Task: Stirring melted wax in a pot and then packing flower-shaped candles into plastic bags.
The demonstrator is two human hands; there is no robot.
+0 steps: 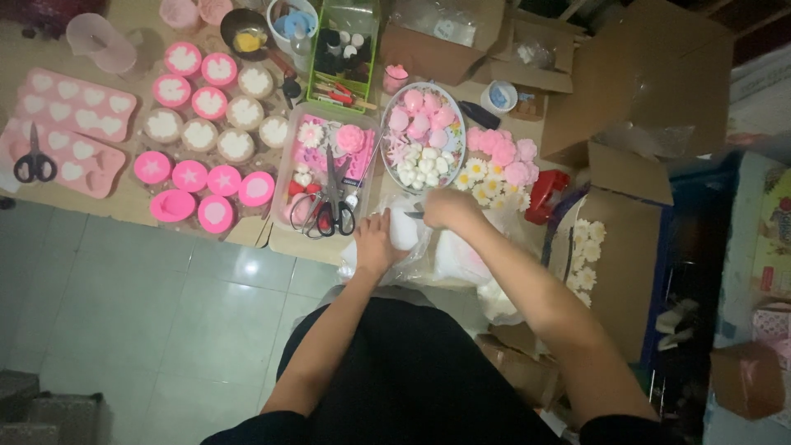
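Nearest us, our left hand (375, 243) lies flat on a clear bag (412, 247) at the near edge of the surface (132, 206), fingers spread and gripping nothing, just pinning it down. Just beside it our right hand (445, 208) is curled shut on a small dark tool (414, 214), perhaps a blade; what it is we cannot tell. We judge that we are cutting or opening the bag over a white block (404, 231). The next move seems to call for a steady left hand and a short, careful stroke. Beyond lie scissors (329, 210) on a tray (284, 177), a plate (387, 148) of pink and white pieces, and round pink moulds (189, 175).
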